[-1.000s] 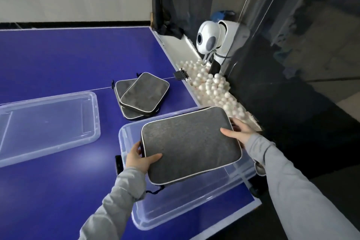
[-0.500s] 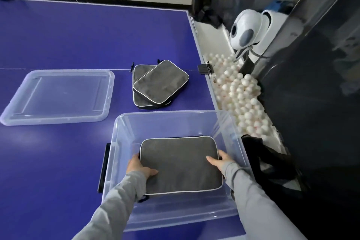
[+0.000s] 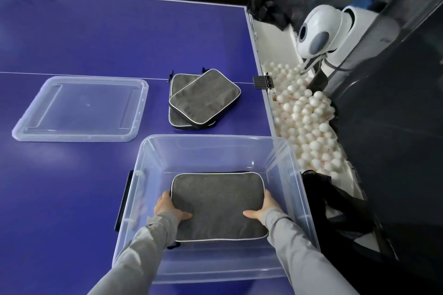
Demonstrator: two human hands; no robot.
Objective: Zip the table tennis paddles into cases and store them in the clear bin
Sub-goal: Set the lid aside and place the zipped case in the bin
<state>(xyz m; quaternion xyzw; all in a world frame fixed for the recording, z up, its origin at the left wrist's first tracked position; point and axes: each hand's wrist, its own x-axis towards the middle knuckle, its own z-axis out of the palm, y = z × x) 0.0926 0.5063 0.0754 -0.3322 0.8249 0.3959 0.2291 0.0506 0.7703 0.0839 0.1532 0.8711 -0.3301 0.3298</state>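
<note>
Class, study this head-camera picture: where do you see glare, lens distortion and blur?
Head view: soft glare patches on the blue table near the clear bin and on the clear lid; wide-angle distortion bows the table's far edge and tilts the ball machine; sharp overall, with slight softness at the corners; the case held by both hands is crisp.

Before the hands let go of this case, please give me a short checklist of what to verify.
1. Grey case inside the clear bin: ok.
2. Case flat on the bin floor: cannot tell.
3. Left hand and right hand grip opposite edges: ok.
4. Zipper closed: cannot tell, hidden.
5. Two stacked cases wait on the table: not ok, not yet stored.
6. Lid off, beside the bin: ok.
</note>
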